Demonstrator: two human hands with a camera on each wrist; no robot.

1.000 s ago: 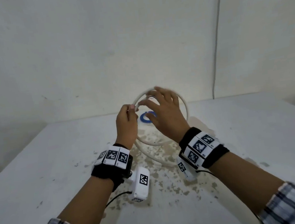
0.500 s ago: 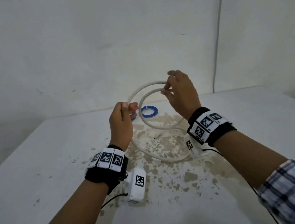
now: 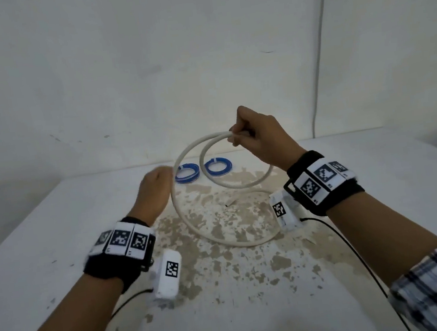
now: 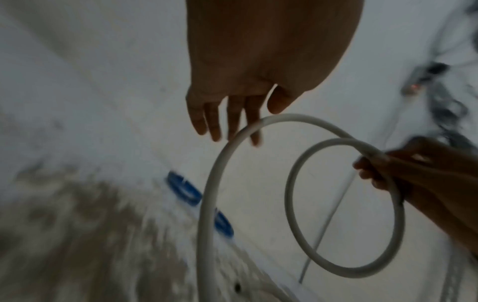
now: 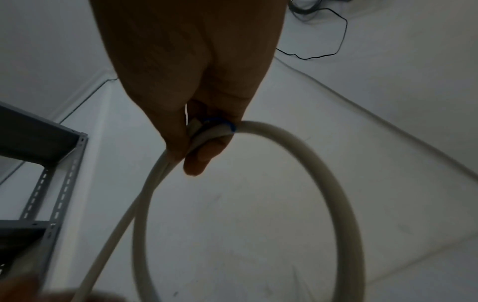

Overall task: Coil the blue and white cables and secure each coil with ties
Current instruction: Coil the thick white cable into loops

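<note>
White cable (image 3: 221, 235): loops gathered at top — kept from springing apart.
Right hand (image 3: 259, 139): fingers clamped on the loops.
Left hand (image 4: 232, 106): fingers straight, loosely apart — cable guided.

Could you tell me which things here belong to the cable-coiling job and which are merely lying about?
Job:
- white cable, pinched by right hand
- two blue coils, already tied
- left hand, open

Lying about:
- metal shelf
- black wire

The left hand (image 4: 248, 81) hangs with straight fingers (image 4: 214, 122) beside the white cable (image 4: 220, 167). The right hand (image 4: 419, 173) grips the cable where two loops meet. Two blue coils (image 4: 186, 190) lie blurred on the table (image 4: 77, 224).
</note>
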